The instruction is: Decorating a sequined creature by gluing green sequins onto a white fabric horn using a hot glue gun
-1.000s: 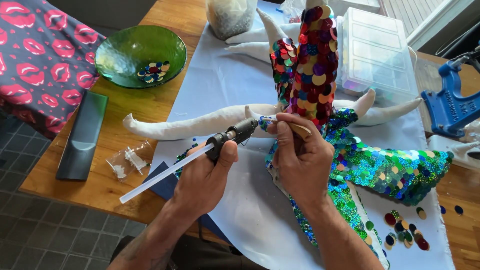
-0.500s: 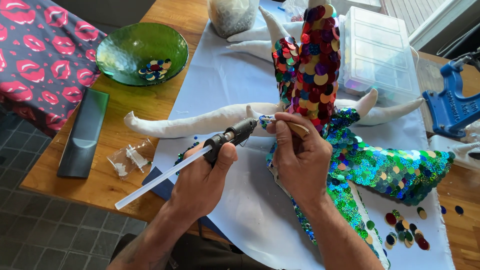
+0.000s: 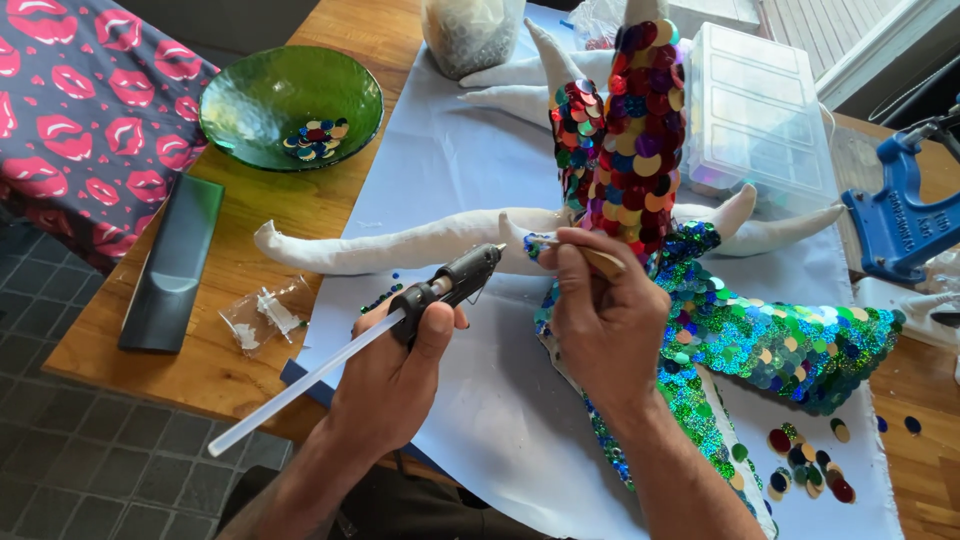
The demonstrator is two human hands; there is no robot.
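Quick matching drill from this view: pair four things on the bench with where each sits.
1 glue gun
2 green bowl
3 clear compartment box
4 blue press tool

a far right edge
b in the left hand
c upper left, loose sequins inside
d behind the sequinned figure

Pairs: 1-b, 2-c, 3-d, 4-a

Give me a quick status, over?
Left hand grips glue gun. Right hand holds wooden stick against sequinned fabric figure. Nothing in the way.
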